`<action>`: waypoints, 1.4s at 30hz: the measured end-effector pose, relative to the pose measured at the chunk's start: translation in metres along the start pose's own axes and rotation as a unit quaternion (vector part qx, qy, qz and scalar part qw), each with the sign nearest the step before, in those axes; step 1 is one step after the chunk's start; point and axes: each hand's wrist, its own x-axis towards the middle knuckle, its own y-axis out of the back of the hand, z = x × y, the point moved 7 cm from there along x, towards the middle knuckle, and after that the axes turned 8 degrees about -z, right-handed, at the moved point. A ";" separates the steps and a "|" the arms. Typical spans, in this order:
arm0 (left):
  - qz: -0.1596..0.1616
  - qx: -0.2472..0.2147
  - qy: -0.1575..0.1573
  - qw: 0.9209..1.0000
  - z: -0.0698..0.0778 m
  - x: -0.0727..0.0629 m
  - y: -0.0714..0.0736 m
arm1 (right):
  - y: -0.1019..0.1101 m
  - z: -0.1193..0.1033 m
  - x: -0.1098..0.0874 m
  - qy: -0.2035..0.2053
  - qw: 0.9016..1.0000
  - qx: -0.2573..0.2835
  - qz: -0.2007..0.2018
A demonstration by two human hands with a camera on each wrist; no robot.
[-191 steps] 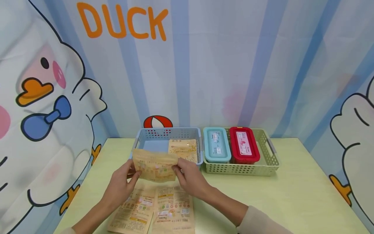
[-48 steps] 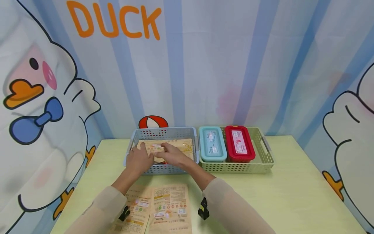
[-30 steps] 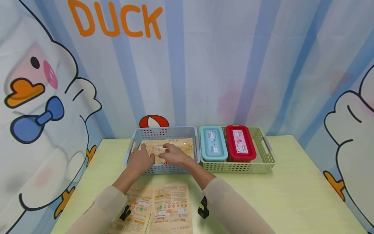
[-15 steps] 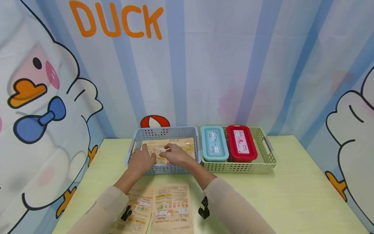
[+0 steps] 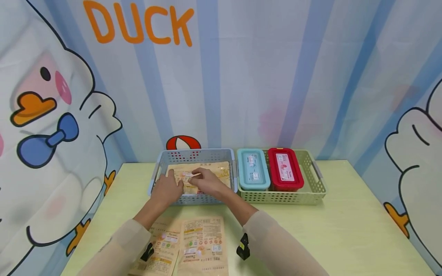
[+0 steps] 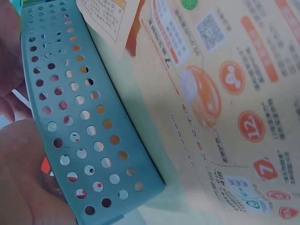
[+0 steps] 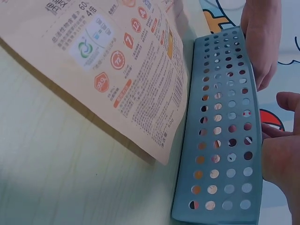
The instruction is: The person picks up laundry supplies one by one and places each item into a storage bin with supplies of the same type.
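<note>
"What has moved since the earlier frame?"

"The pouch (image 5: 183,175). It was up between both hands, over the front edge of the blue basket (image 5: 197,199); now it lies inside that basket, toward its left end, close against the second pouch (image 5: 222,171)."

"And the hands?"

"Both reach over the basket's front wall. The left hand (image 5: 167,188) has its thumb and index finger spread apart, touching the pouch. The right hand (image 5: 207,182) is over the basket's middle, fingers bent above the pouch; whether it pinches anything I cannot tell. The wrist views show the hands only partly, behind the perforated wall."

"What else is around the basket?"

"In front of it, two more pouches lie on the table (image 5: 310,230), printed sides up: the left pouch (image 5: 165,249) partly under a sleeve, the right pouch (image 5: 203,245) beside it. Just right of the basket stands a green basket (image 5: 283,197), holding a teal-lidded box (image 5: 253,168) and a red-lidded box (image 5: 286,168)."
</note>
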 end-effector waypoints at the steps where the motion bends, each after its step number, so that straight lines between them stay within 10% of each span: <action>1: 0.005 -0.001 -0.005 1.000 0.001 0.000 0.001 | 0.001 -0.001 -0.001 0.009 1.000 0.004 0.008; 17: 0.076 0.030 -0.143 0.986 0.017 -0.015 0.021 | 0.018 -0.019 -0.020 0.151 0.983 -0.003 0.103; 42: 0.063 0.102 -0.293 0.949 0.045 -0.047 0.062 | 0.036 -0.063 -0.053 0.194 0.969 -0.147 0.042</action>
